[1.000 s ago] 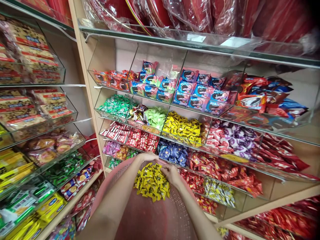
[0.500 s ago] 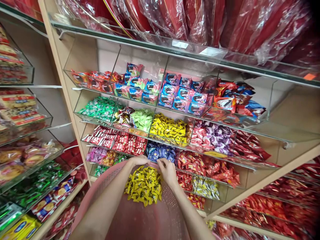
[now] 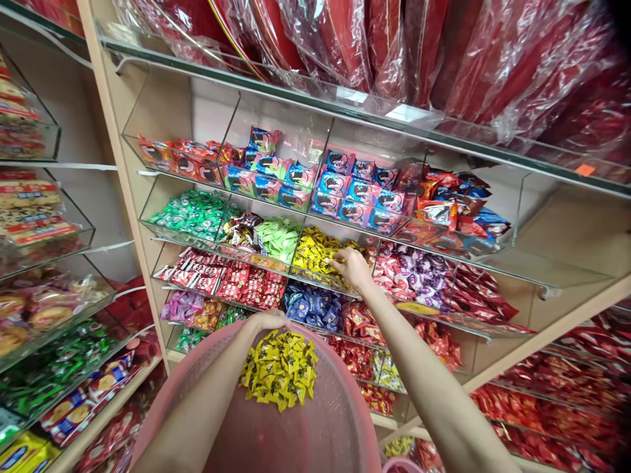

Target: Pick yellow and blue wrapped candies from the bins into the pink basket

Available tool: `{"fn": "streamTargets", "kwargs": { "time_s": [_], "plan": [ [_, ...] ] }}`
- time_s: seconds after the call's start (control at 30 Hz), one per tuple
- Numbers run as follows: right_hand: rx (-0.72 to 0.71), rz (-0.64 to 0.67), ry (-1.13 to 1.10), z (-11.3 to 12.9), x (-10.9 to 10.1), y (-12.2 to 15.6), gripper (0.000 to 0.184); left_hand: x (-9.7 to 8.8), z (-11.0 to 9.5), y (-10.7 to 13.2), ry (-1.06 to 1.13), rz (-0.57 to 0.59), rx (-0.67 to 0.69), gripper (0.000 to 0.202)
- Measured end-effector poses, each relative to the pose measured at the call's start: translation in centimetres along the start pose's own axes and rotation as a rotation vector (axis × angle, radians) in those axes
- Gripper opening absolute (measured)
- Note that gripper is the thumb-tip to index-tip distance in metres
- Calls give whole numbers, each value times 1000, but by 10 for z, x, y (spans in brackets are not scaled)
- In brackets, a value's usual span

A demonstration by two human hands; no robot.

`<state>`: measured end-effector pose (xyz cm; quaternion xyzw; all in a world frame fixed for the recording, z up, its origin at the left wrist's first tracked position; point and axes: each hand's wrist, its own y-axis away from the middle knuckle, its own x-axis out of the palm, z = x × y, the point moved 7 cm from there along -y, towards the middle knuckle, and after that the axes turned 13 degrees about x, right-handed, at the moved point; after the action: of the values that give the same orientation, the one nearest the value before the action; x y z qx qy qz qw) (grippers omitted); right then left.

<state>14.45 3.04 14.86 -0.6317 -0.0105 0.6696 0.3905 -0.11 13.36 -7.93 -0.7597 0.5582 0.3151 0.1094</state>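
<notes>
A large pink plastic basket [image 3: 340, 401] with small holes in its wall stands tilted in front of me. Inside it lies a heap of yellow wrapped candies [image 3: 280, 368]. My left hand [image 3: 271, 320] is closed on the basket's far rim, its fingertips partly hidden behind the edge. Up at the shelf, my right hand [image 3: 353, 268] reaches over the front edge of a clear bin of yellow wrapped candies [image 3: 315, 253]. Its fingers are bent and slightly apart, touching or just above the candies, with nothing visible held in them.
Glass shelves [image 3: 276, 266] with clear dividers hold green candies [image 3: 190, 217], blue candies [image 3: 313, 307], red packets [image 3: 251, 286] and purple candies [image 3: 428, 279]. Above hang plastic-wrapped red items [image 3: 345, 46]. A wooden upright [image 3: 123, 197] separates another shelf unit on the left.
My right hand has left the basket's rim and moved up and right to the yellow candy bin. My left hand stays on the rim. The basket has tipped slightly, showing more of its inside.
</notes>
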Motion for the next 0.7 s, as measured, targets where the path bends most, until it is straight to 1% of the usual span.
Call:
{"fn": "streamTargets", "kwargs": {
  "time_s": [0.1,0.2,0.33,0.4,0.47,0.57,0.63,0.7],
  "plan": [
    [-12,50,44,12,16,-3,21,-3,0,2,-7,-29,-11,21],
    [13,64,65,18,24,-3,19,-4,-1,5,-10,-35,-13,21],
    [74,18,78,14,28,-3,17,-3,-3,7,-33,18,-8,20],
    [99,-13,75,10,26,-3,17,-4,-2,6,-43,12,1,21],
    [109,-48,54,8,20,-2,18,-4,1,3,-47,-6,18,22],
    [99,-106,-28,8,-3,4,20,-4,7,-1,-38,-15,27,23],
    [80,-154,-121,9,-22,15,22,-3,9,-2,-25,-12,30,23],
    [51,-178,-232,10,-35,33,23,-3,9,-2,-12,-7,29,24]
  ]
}}
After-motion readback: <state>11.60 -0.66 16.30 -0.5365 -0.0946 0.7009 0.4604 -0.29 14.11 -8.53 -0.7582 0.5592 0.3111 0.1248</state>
